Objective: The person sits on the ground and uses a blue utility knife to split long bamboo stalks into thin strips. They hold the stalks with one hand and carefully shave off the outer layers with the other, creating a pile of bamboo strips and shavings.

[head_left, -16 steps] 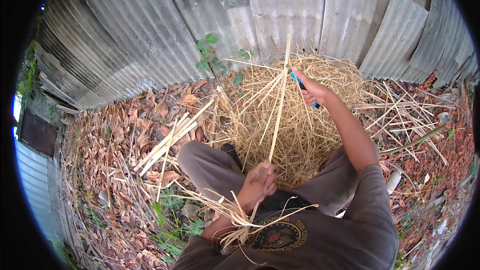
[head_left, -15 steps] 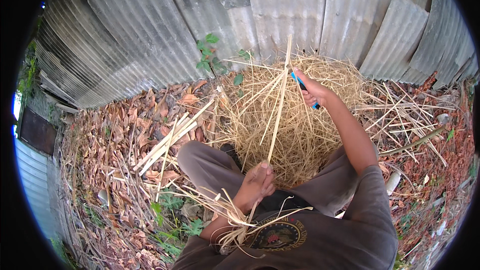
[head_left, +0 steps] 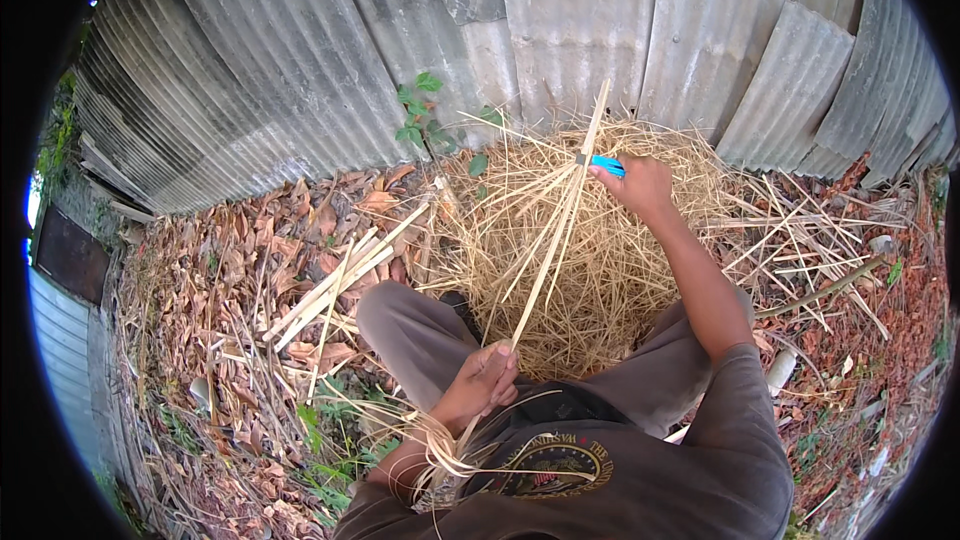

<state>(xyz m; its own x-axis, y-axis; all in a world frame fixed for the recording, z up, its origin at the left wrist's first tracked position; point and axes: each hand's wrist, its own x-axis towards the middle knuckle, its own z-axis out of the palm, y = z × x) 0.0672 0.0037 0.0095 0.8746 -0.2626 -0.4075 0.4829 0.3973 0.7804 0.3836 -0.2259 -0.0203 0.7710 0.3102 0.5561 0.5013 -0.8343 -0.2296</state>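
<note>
My left hand (head_left: 480,382), low in front of my body, is closed on the lower end of a long, pale bamboo strip (head_left: 549,265). The strip slants up and away over the straw-coloured heap. My right hand (head_left: 643,184) is wrapped round a knife with a blue handle (head_left: 607,166). Its short grey end lies against the upper part of the strip, where several thin slivers (head_left: 532,180) fan out to the left. Curled thin shavings (head_left: 447,448) hang about my left wrist and forearm.
A heap of pale shavings (head_left: 540,325) lies between my bent legs. Beyond it stands a corrugated metal fence (head_left: 570,25). Thicker split strips (head_left: 335,285) rest on dry leaves at left; more loose strips (head_left: 800,230) and a stick (head_left: 825,287) lie at right.
My left hand has moved a little left and down, pulling the strip's lower end along. My right hand has shifted slightly, and the knife has turned from steeply slanted to nearly level.
</note>
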